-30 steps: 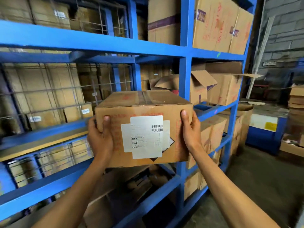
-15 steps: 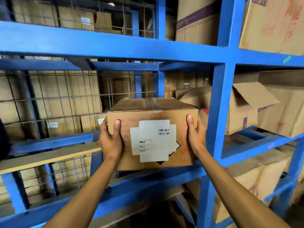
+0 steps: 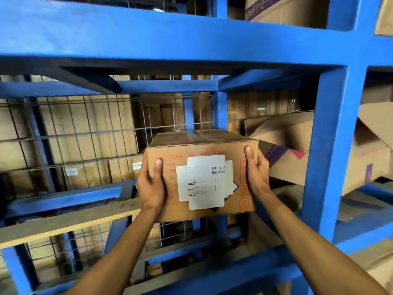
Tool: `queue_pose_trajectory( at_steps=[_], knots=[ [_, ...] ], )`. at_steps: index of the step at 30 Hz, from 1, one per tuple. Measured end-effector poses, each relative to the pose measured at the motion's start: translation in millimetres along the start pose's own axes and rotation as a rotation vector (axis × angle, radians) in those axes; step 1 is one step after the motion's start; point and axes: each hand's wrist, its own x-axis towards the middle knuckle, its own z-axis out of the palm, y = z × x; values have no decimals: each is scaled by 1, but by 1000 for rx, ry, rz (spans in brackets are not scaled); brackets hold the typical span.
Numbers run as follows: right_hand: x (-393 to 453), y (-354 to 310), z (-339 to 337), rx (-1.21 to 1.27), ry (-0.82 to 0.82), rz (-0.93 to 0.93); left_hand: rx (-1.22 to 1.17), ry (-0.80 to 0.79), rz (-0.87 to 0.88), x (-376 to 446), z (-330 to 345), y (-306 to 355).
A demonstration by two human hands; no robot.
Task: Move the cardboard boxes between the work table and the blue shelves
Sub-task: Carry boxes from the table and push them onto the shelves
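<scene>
I hold a taped cardboard box (image 3: 200,143) with white labels and red print on its near face. My left hand (image 3: 151,184) grips its left side, my right hand (image 3: 255,173) its right side, thumbs on the front. The box is in the air inside the middle bay of the blue shelves (image 3: 327,158), past the front beam (image 3: 212,279) and above the bay's floor. Its underside is hidden.
An open-flapped cardboard box (image 3: 287,145) lies tilted just right of the held one. A blue upright stands further right. A wooden plank (image 3: 63,222) crosses the bay on the left. Wire mesh (image 3: 85,135) backs the bay, with stacked boxes behind it.
I have come closer to the shelves. The box has gone forward, over the front beam and deeper into the middle bay, with both hands still gripping its sides.
</scene>
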Motion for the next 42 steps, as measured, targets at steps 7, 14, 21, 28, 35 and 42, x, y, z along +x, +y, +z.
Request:
queue_pose_trajectory(
  at_steps=[7, 14, 21, 28, 35, 42],
  knots=[
    [44, 36, 17, -3, 20, -12, 17, -38, -19, 32, 20, -36],
    [75, 64, 17, 22, -15, -53, 37, -43, -16, 37, 35, -54],
    [95, 86, 21, -156, 77, -91, 33, -42, -59, 44, 51, -61],
    [114, 100, 24, -272, 190, -147, 44, -57, -51, 56, 66, -70],
    [123, 120, 32, -408, 89, -183, 75, -28, -40, 58, 75, -85],
    [132, 137, 37, -605, 131, -214, 85, -79, -26, 63, 82, -92]
  ],
)
